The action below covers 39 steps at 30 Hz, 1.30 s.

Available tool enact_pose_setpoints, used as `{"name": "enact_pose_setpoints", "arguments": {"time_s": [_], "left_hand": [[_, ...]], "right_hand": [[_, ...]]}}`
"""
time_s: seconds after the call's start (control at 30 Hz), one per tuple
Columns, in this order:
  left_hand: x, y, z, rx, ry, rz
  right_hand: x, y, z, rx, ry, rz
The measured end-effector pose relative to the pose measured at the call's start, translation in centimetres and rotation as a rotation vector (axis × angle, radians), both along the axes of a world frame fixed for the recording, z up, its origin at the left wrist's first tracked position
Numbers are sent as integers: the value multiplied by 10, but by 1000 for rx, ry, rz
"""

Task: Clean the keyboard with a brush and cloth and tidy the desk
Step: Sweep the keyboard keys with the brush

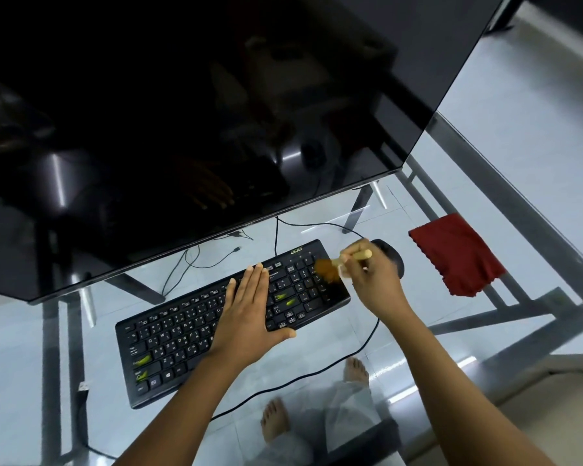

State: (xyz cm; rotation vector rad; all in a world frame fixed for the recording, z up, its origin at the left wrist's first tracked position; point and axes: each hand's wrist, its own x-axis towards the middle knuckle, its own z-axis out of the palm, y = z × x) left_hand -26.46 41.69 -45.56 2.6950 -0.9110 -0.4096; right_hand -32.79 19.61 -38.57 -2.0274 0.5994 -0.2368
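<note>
A black keyboard [182,334] lies at an angle on the glass desk [418,311], with green smears on some keys. My left hand [249,311] lies flat on its middle, fingers straight and together. My right hand [374,280] grips a small brush [337,264] by its pale wooden handle; the brown bristles touch the number pad at the keyboard's right end. A red cloth [455,253] lies crumpled on the desk to the right, apart from both hands.
A large dark monitor [199,122] overhangs the back of the desk. A black mouse [389,253] sits just behind my right hand, its cable [360,348] looping in front of the keyboard. Thin cables lie behind the keyboard. My bare feet show through the glass.
</note>
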Motion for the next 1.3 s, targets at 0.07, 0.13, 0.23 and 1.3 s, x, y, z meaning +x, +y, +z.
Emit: {"name": "enact_pose_setpoints", "arguments": {"time_s": [0.07,0.13,0.23,1.3], "left_hand": [[0,0,0,-6,-3,1],[0,0,0,-1,-5,-3],[0,0,0,-7,-4,-4],[1,2,0,7,-14,-19]], "right_hand": [[9,-2,1,47,-35,-45],[19,6,0,155,8,73],[28,15,-2,-38,-6,-4],[-20,12,-12,-187,-36,63]]}}
